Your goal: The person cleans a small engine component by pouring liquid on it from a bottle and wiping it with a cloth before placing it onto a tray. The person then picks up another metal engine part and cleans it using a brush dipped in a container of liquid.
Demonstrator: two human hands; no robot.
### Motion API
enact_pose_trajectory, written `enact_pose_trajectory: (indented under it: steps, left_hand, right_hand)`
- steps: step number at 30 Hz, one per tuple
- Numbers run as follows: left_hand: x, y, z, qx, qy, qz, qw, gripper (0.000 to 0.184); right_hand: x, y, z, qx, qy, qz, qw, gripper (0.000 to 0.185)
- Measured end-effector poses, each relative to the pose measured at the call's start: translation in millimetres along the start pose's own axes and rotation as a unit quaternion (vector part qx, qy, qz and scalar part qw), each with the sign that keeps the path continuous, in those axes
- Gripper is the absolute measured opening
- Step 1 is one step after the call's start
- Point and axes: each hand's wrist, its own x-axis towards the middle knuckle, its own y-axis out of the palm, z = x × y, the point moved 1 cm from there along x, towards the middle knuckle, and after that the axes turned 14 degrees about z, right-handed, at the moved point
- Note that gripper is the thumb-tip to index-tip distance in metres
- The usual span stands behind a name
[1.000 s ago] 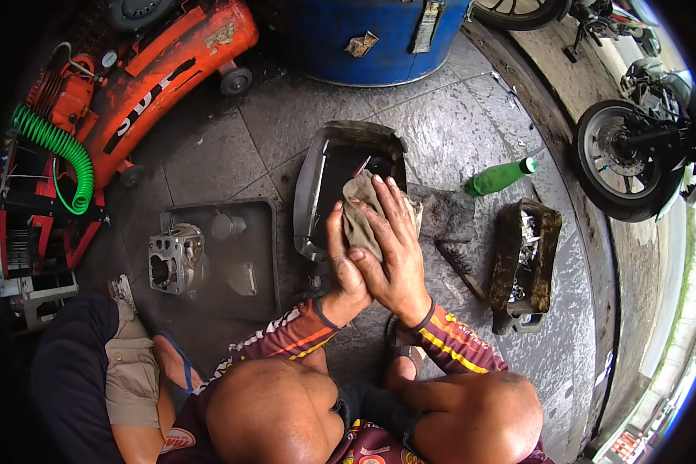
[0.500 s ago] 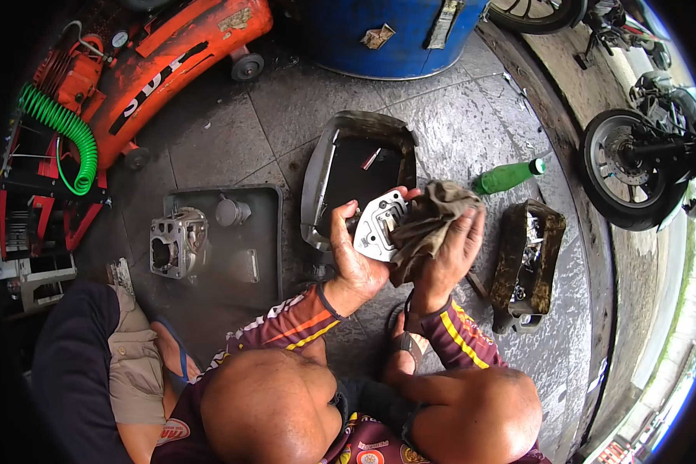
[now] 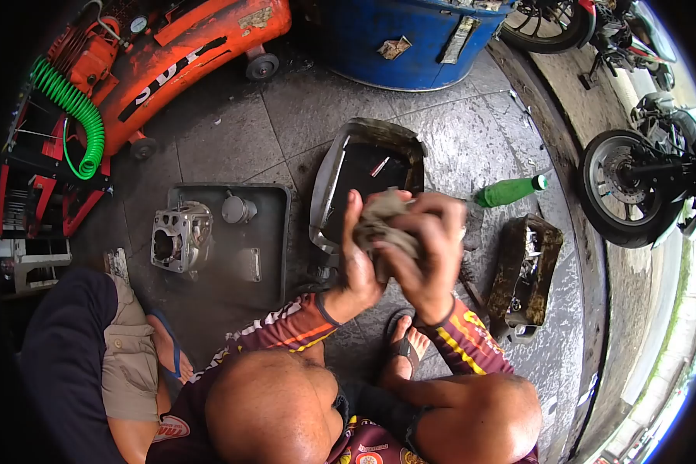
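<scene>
Above the floor, my right hand (image 3: pixel 433 251) is closed around a crumpled grey-brown rag (image 3: pixel 385 220), pressing it toward my left palm. My left hand (image 3: pixel 356 271) supports the work from the left, thumb pointing up. The silver metal engine part that it held half a second ago is now covered by the rag and fingers. Just beyond the hands sits a worn metal pan (image 3: pixel 326 174) with a small red-and-white tube (image 3: pixel 380 166) inside. To the right, a green bottle (image 3: pixel 509 192) lies on its side.
At left, a dark tray (image 3: pixel 284 232) holds an engine cylinder (image 3: pixel 179 241) and a piston (image 3: pixel 238 209). An oily box (image 3: pixel 551 267) with small metal parts stands right. An orange compressor (image 3: pixel 201 69), blue drum (image 3: pixel 394 54) and motorcycle wheel (image 3: pixel 619 182) surround the floor. Another person's leg (image 3: pixel 131 348) is at lower left.
My right hand and the rag have moved left over the engine part, hiding it. The rag is bunched more tightly. The whole view has shifted slightly.
</scene>
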Motion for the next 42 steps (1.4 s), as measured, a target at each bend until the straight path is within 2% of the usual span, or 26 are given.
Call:
enact_pose_trajectory:
  steps: [1, 3, 5, 6, 7, 8, 9, 10, 11, 13, 14, 15, 17, 19, 21, 23, 24, 26, 29, 31, 33, 34, 37, 39, 42]
  left_hand:
    - [-1, -2, 6, 0.04, 0.04, 0.007, 0.998, 0.064]
    - [-4, -4, 0, 0.266, 0.054, -0.021, 0.962, 0.066]
    - [-10, -8, -1, 0.313, 0.09, 0.026, 0.945, 0.061]
    - [-8, -7, -1, 0.355, 0.117, 0.021, 0.927, 0.061]
    - [-1, -7, -3, 0.397, 0.149, 0.02, 0.905, 0.062]
    - [2, -5, -8, 0.351, 0.134, 0.056, 0.925, 0.06]
    - [5, -11, -11, 0.312, 0.111, 0.04, 0.943, 0.062]
    - [6, -12, -11, 0.37, 0.141, 0.031, 0.918, 0.069]
    - [9, -13, -12, 0.427, 0.173, 0.025, 0.887, 0.076]
    - [3, -13, -11, 0.485, 0.19, 0.041, 0.853, 0.075]
    - [1, -14, -11, 0.467, 0.203, 0.046, 0.859, 0.074]
    - [1, -16, -12, 0.449, 0.216, 0.055, 0.865, 0.073]
    - [3, -15, -21, 0.45, 0.223, 0.037, 0.864, 0.07]
    - [3, -16, -20, 0.468, 0.219, 0.054, 0.855, 0.067]
    - [1, -15, -16, 0.485, 0.217, 0.058, 0.845, 0.063]
    - [2, -15, -17, 0.48, 0.224, 0.06, 0.846, 0.062]
    - [0, -16, -17, 0.477, 0.227, 0.061, 0.847, 0.06]
    - [3, -17, -17, 0.425, 0.224, 0.05, 0.876, 0.056]
    - [-5, -9, -14, 0.343, 0.165, 0.035, 0.924, 0.054]
    - [-3, -15, -11, 0.445, 0.197, 0.061, 0.871, 0.055]
    - [-2, -13, -4, 0.456, 0.216, 0.033, 0.863, 0.054]
    - [-3, -12, -3, 0.457, 0.213, 0.035, 0.863, 0.054]
    - [-6, -17, -5, 0.357, 0.144, 0.022, 0.923, 0.052]
    - [-7, -17, -13, 0.318, 0.137, 0.018, 0.938, 0.048]
    - [-7, -13, -17, 0.306, 0.131, -0.013, 0.943, 0.042]
  right_hand:
    - [0, 16, -3, -0.002, -0.03, -0.019, 0.999, 0.03]
    - [3, 19, -15, 0.032, 0.015, -0.045, 0.998, 0.026]
    - [4, 17, -29, 0.122, 0.15, -0.059, 0.979, 0.024]
    - [5, 18, -23, 0.249, 0.22, -0.098, 0.938, 0.024]
    - [1, 15, -11, 0.24, 0.234, -0.097, 0.937, 0.028]
    - [-5, 14, 2, 0.197, 0.153, -0.06, 0.967, 0.028]
    - [-9, 13, 13, 0.153, 0.074, -0.019, 0.985, 0.028]
    - [-5, 11, 16, 0.112, 0.026, 0.017, 0.993, 0.026]
    - [1, 9, 9, 0.15, 0.074, 0.001, 0.986, 0.023]
    - [3, 5, 3, 0.261, 0.239, 0.013, 0.935, 0.021]
    - [2, 6, 8, 0.224, 0.198, 0.017, 0.954, 0.021]
    - [0, 10, 17, 0.269, 0.206, 0.005, 0.941, 0.024]
    - [-11, 22, 22, 0.247, 0.15, 0.032, 0.957, 0.025]
    - [-8, 19, 25, 0.258, 0.164, 0.051, 0.951, 0.022]
    - [0, 14, 24, 0.297, 0.228, 0.004, 0.927, 0.022]
    - [2, 18, 21, 0.285, 0.226, -0.012, 0.931, 0.02]
    - [-1, 19, 24, 0.259, 0.188, -0.012, 0.947, 0.02]
    - [-15, 25, 21, 0.231, 0.095, 0.011, 0.968, 0.02]
    - [-12, 19, 24, 0.204, 0.108, 0.041, 0.972, 0.021]
    - [-4, 14, 20, 0.213, 0.173, 0.004, 0.962, 0.019]
    - [5, 9, 16, 0.186, 0.192, 0.013, 0.964, 0.02]
    - [4, 13, 12, 0.183, 0.167, 0.003, 0.969, 0.02]
    - [-6, 21, 16, 0.18, 0.163, 0.011, 0.97, 0.02]
    - [-16, 27, 20, 0.172, 0.106, 0.041, 0.979, 0.021]
    - [-18, 25, 18, 0.189, 0.12, 0.071, 0.972, 0.022]
